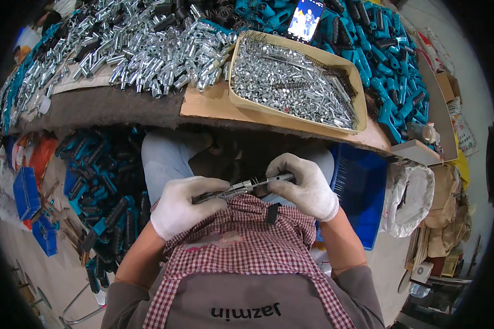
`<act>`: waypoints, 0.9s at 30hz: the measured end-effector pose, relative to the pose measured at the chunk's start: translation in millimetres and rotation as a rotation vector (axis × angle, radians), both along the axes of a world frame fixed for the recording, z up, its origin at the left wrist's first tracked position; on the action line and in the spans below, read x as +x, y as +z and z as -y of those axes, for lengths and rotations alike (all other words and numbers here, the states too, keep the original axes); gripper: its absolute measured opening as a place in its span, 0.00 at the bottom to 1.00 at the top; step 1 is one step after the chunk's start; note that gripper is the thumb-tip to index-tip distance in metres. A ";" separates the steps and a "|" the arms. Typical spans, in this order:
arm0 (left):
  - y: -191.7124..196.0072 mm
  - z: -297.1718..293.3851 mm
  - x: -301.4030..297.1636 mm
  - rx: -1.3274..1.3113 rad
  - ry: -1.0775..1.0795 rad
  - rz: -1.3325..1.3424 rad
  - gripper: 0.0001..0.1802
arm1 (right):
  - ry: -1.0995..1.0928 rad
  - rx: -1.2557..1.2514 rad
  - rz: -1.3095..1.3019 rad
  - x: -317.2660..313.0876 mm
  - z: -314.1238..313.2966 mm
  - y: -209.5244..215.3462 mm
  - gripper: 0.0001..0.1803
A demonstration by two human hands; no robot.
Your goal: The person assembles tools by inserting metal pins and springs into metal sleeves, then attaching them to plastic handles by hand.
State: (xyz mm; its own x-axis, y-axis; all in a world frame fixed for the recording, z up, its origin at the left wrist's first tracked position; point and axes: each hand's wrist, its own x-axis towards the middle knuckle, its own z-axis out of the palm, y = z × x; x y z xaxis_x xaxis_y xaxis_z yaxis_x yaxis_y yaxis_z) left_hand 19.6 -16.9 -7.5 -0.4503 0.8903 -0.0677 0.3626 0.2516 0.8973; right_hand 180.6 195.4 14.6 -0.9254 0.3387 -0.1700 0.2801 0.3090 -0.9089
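Checked red-and-white apron (247, 247) fills the lower middle, over a grey garment. Both forearms come up from the lower edge.

Left hand (184, 205), white glove, closed around one end of a thin metal part (246, 186); fingers curled tight on it. Right hand (304, 183), also gloved, closed on the other end, thumb and fingers pinching it. Part held level between the two hands, just above the lap, in front of the table edge.

Table (214, 104) above the hands: wooden top, with grey felt on its left portion. Shallow wooden tray (241, 101) on it, full of small silver nuts (291, 82). Left of tray, a heap of silver metal tubes (153, 49). Behind and right, a pile of teal plastic handles (389, 60). Phone (306, 19) propped at the far edge, screen lit.

Blue bin (362, 192) just right of the right hand. White sack (411, 197) beyond it. More teal and black handles (101, 181) on the floor at left.
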 end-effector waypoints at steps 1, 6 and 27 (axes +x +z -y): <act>-2.7 0.8 -0.5 -0.006 0.005 0.001 0.20 | 0.005 -0.006 0.001 -1.6 0.1 -2.7 0.11; 1.2 -6.5 7.1 0.066 -0.033 0.005 0.18 | 0.037 0.013 -0.040 -1.3 12.8 -7.3 0.10; -3.8 -8.5 13.8 0.009 -0.010 -0.001 0.18 | -0.049 -0.636 -0.333 4.7 34.3 -58.6 0.28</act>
State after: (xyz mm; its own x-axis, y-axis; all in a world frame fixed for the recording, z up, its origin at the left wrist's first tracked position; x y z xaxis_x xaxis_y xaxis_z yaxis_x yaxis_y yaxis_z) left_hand 33.4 -8.4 -11.3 -0.4416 0.8953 -0.0592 0.3660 0.2400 0.8991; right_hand 185.3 161.1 -44.1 -0.9489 0.3099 -0.0597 -0.0430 -0.3144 -0.9483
